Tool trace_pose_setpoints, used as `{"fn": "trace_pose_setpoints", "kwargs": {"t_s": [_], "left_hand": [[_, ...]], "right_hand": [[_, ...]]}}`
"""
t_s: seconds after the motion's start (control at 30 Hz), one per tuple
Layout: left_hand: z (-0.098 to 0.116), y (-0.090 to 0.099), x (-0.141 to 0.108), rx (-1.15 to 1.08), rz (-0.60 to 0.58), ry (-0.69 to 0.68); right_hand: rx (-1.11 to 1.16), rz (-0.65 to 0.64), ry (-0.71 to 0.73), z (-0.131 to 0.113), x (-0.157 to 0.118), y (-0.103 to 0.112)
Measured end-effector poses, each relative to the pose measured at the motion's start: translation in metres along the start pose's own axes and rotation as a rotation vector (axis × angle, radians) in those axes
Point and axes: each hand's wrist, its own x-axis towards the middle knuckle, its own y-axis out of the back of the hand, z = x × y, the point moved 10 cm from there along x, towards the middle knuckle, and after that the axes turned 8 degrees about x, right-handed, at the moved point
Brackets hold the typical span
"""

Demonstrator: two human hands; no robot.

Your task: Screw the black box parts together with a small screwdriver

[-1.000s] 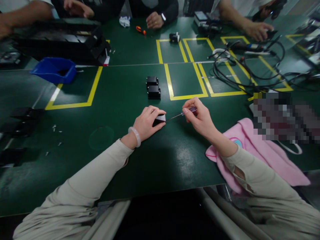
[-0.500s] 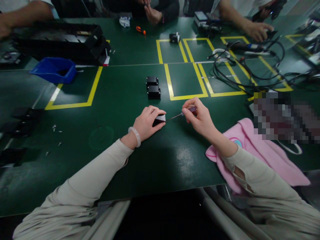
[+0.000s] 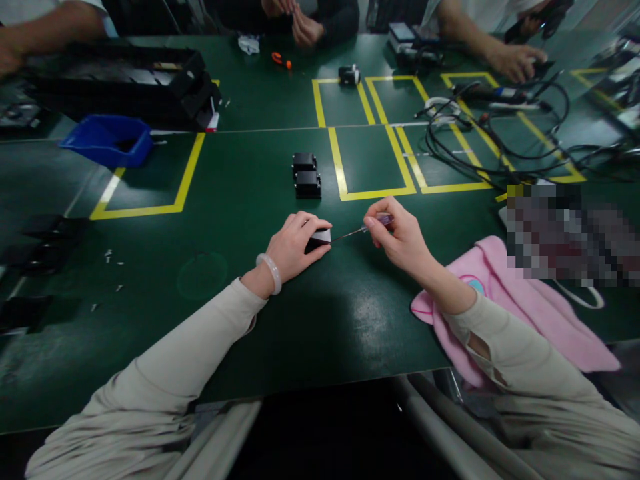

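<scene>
My left hand (image 3: 296, 245) is closed around a small black box-shaped part (image 3: 320, 236) on the green table, its fingers over the top and thumb along the near side. Between the fingers of my right hand (image 3: 395, 230) is the purple handle of a screwdriver (image 3: 356, 231). The shaft slants down to the left, and its tip reaches the right end of the black part; the exact contact spot is too small to make out. Beyond my left hand stand two similar black parts (image 3: 307, 181), one behind the other, with small screws at their sides.
A blue bin (image 3: 111, 143) and a long black housing (image 3: 145, 87) lie at the left, with loose screws (image 3: 109, 255) and more black parts (image 3: 45, 257) nearer. Pink cloth (image 3: 520, 300) lies under my right forearm. Cables (image 3: 505, 143) sprawl at the right. Other people's hands (image 3: 307, 28) work across the table.
Both my hands, the black part and the screwdriver stay almost in place; the right hand has shifted very slightly. Across the table, a co-worker's hands have moved a little.
</scene>
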Motion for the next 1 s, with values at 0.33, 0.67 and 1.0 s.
{"fn": "trace_pose_setpoints", "kwargs": {"t_s": [0.33,0.67,1.0], "left_hand": [[-0.0019,-0.002,0.0001,-0.008,-0.012,0.012],[-0.002,-0.0018,0.0,-0.003,-0.006,0.01],[-0.0017,-0.0018,0.0,-0.005,-0.007,0.015]], "right_hand": [[0.001,-0.008,-0.015,0.0003,0.0002,-0.0007],[0.012,0.001,-0.021,0.0006,-0.0005,-0.0002],[-0.001,0.033,-0.019,0.0002,-0.0007,0.0016]]}}
